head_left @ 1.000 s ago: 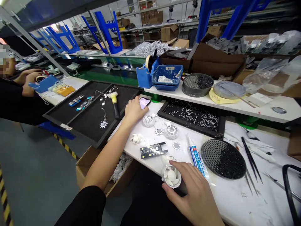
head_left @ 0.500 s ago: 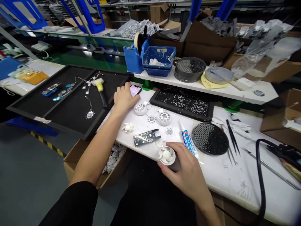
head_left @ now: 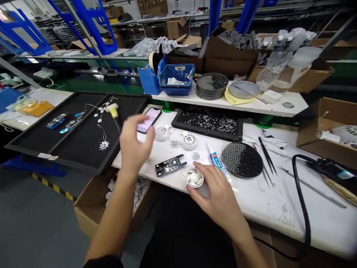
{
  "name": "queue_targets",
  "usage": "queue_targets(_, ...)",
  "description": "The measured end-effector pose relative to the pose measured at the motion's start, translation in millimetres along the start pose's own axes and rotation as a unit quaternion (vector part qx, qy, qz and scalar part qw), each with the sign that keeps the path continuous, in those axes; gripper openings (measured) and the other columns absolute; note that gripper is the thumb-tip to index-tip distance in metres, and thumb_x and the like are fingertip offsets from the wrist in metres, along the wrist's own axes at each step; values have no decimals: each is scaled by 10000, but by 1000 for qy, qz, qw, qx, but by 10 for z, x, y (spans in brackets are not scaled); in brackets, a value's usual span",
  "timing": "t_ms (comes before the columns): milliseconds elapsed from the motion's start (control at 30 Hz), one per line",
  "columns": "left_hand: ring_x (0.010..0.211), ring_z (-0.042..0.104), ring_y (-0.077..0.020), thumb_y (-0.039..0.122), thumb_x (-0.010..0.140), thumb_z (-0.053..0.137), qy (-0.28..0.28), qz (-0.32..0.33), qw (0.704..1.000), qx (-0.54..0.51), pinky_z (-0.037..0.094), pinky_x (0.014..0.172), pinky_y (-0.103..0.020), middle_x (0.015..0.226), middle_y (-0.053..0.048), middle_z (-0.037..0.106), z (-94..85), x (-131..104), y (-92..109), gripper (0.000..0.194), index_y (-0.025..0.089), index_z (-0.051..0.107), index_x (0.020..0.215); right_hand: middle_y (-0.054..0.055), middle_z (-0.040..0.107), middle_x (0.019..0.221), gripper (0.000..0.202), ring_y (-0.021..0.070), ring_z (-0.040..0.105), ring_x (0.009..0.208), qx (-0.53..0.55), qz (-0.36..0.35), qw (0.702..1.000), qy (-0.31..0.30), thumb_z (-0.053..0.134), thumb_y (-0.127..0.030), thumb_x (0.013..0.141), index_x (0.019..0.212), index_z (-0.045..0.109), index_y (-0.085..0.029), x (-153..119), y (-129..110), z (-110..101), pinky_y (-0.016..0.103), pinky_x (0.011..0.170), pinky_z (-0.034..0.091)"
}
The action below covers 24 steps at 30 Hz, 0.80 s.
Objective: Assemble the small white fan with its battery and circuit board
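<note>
My right hand [head_left: 219, 193] is wrapped round a small white fan unit [head_left: 195, 178] at the bench's front edge, its blades facing up. Raised over the left of the bench, my left hand [head_left: 135, 143] has thumb and fingers apart with nothing between them. Just behind it lies a phone [head_left: 150, 118] with a lit screen. A black circuit board [head_left: 170, 165] rests left of the fan unit. Beyond are two white domed grilles, one [head_left: 162, 133] beside the other [head_left: 189, 141], and a star-shaped part [head_left: 175, 143]. A blue-and-white glue tube [head_left: 216, 158] lies near my right fingers.
A round perforated tray [head_left: 242, 160] of black bits, tweezers [head_left: 268, 156] and a black cable [head_left: 298, 201] are on the right. Along the back runs a shelf [head_left: 200, 105] bearing a blue bin [head_left: 176, 76]. A black tray [head_left: 69, 137] extends left; below sits an open carton [head_left: 89, 208].
My left hand has let go of the phone and come up towards me, leaving the phone flat on the bench. My right hand still holds the fan unit. The view has shifted slightly.
</note>
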<state>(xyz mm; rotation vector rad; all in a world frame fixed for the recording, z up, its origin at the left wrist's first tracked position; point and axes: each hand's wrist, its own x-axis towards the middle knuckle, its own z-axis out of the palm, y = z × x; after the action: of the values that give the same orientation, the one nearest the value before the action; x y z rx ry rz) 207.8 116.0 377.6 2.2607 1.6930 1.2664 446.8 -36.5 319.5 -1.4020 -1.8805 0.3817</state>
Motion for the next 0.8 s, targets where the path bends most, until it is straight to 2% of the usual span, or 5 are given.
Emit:
queue_targets(167, 1450, 565, -340, 212, 882, 644, -206, 129, 965, -96, 391, 1297, -636, 1505, -63, 644, -38, -1006, 554, 815, 403, 362, 1622, 71, 701, 1362, 358, 272, 641, 1247, -3, -15, 1000, -6, 705, -282, 1035, 1377, 607, -244, 9, 8, 21, 462, 1082, 516)
queue_targets(267, 1541, 469, -366, 197, 847, 674, -208, 125, 967, -79, 264, 1347, -703, 1584, -70, 584, 24, -1260, 583, 980, 417, 227, 1691, 64, 723, 1333, 408, 254, 666, 1215, -10, -7, 1000, 14, 740, -318, 1021, 1391, 593, -228, 4, -2, 38, 438, 1063, 514)
queue_targets(467, 1494, 523, -355, 268, 907, 700, -168, 80, 982, -30, 241, 1359, -689, 1529, -47, 620, -23, -1157, 363, 929, 466, 225, 1680, 46, 747, 1109, 269, 240, 692, 1090, 10, 13, 999, 35, 820, -386, 971, 1042, 621, -219, 2, -13, 39, 398, 952, 525)
queue_targets(667, 1526, 465, -347, 294, 929, 699, -218, 109, 970, -15, 193, 1369, -657, 1575, -77, 586, -54, -1115, 370, 857, 381, 270, 1666, 45, 738, 1294, 409, 240, 670, 1180, -3, -11, 1000, 19, 777, -342, 1010, 1362, 598, -234, 17, -8, 39, 409, 1027, 497)
queue_targets(800, 1534, 451, -319, 244, 988, 642, -235, 97, 967, 26, 195, 1360, -642, 1591, -109, 563, -61, -1129, 410, 737, 276, 293, 1637, 26, 743, 1091, 263, 234, 687, 1079, 11, 7, 999, 45, 807, -373, 980, 1100, 628, -224, -1, -19, 41, 391, 957, 509)
